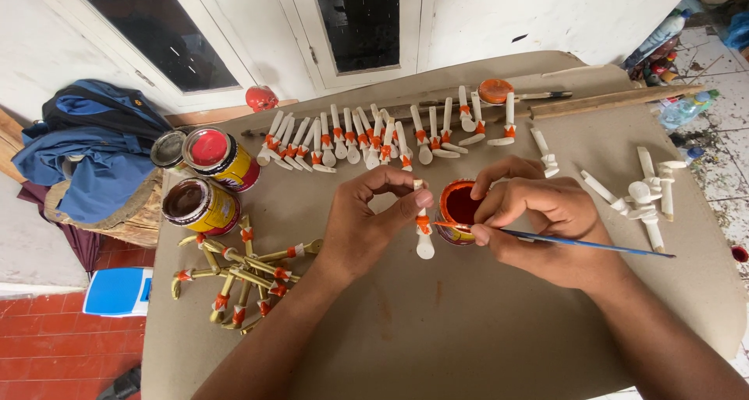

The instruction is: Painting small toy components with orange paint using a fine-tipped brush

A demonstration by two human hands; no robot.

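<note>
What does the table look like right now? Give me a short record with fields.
left hand: left hand holds a white peg upright, orange band on it
right hand: right hand holds a blue brush, tip at the peg's band
paint: small orange paint pot between the hands
done pieces: row of banded white pegs at the far edge
plain pieces: unpainted white pegs at right
other: two paint tins, yellow banded pegs at left
surface: brown table cover

Two bare forearms, left hand (367, 224), right hand (538, 216), no sleeves (no rings or watch), short fingernails
</note>
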